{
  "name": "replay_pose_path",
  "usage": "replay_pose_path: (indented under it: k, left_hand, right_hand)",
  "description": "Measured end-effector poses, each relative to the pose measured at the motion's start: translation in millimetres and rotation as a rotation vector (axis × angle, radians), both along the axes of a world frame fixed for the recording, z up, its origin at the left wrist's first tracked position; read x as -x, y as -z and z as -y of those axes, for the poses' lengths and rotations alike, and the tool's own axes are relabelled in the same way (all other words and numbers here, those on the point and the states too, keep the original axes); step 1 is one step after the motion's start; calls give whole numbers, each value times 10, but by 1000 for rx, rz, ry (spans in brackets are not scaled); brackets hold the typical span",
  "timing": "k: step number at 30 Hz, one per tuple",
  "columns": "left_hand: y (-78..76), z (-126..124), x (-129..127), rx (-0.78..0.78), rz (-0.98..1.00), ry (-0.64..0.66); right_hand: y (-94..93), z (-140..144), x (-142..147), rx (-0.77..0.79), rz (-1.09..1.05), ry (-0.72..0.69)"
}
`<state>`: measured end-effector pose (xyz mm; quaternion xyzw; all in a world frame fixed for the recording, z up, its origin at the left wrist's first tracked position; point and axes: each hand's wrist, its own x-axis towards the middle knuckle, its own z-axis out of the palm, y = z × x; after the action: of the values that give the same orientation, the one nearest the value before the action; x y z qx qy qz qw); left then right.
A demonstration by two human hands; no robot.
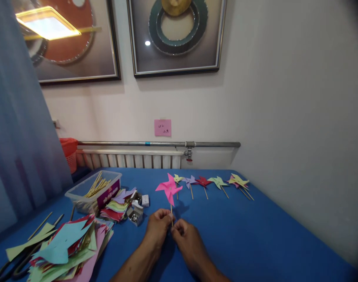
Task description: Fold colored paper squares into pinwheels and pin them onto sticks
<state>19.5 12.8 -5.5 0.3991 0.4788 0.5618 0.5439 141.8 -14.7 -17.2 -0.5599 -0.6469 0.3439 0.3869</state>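
Pinching the thin stick (171,213) from both sides, the left hand (157,229) and right hand (187,235) had their fingers closed tight on it, holding the pink pinwheel (168,188) upright just above the blue worktop (255,235). Down at the near left lay a heap of cut paper (69,246), with scissors (11,266) beside it. Further back sat a small box of pins (135,215) and a clear tub of sticks (93,192). Beyond, five or so finished pinwheels (214,183) lay in a row, so plenty was done, yet much paper remained.
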Motion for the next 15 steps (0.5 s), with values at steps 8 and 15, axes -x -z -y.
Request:
replay_pose_path:
  k: [8, 15]
  left_hand:
    - [70, -50, 30, 3, -62, -30]
    - [-14, 14, 11, 2, -61, -54]
  right_hand:
    - [-87, 51, -3, -9, -6, 2]
    - [-64, 43, -8, -17, -7, -1]
